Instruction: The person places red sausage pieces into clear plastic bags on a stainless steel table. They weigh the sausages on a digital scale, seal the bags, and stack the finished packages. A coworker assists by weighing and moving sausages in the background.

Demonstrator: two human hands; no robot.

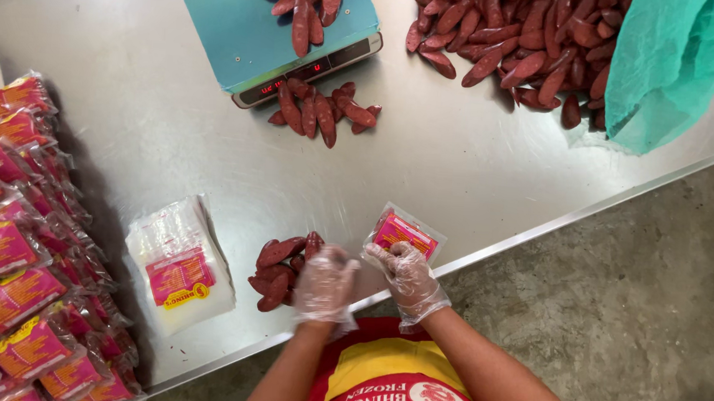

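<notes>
A small clear plastic pouch (405, 231) with a pink and yellow label lay on the steel table (153, 119) at the lower centre of the frame, close to the near edge. The right hand (410, 275), in a thin clear glove, pinched the pouch at its near end, fingers closed on the plastic. Just left of it the left hand (326, 284), gloved the same way, rested curled over a small heap of dark red sausages (278, 270); motion blur made it impossible to say whether it actually gripped one.

To do this step well, it seemed wise to hold the pouch mouth well open with the right hand and feed the sausages in lengthwise, keeping the label side flat.

Left of the heap lay a stack of empty labelled pouches (178, 267). Filled packs (8, 285) were piled along the left edge, partly cut off by the frame. At the upper centre stood a scale with a teal platform (244, 25) carrying several sausages, with more sausages (321, 110) loose in front of it. A large pile of sausages (510, 44) filled the upper right, partly covered by green netting (676, 64). The scale's display was too small to read, and the pouch's contents could not be made out.
</notes>
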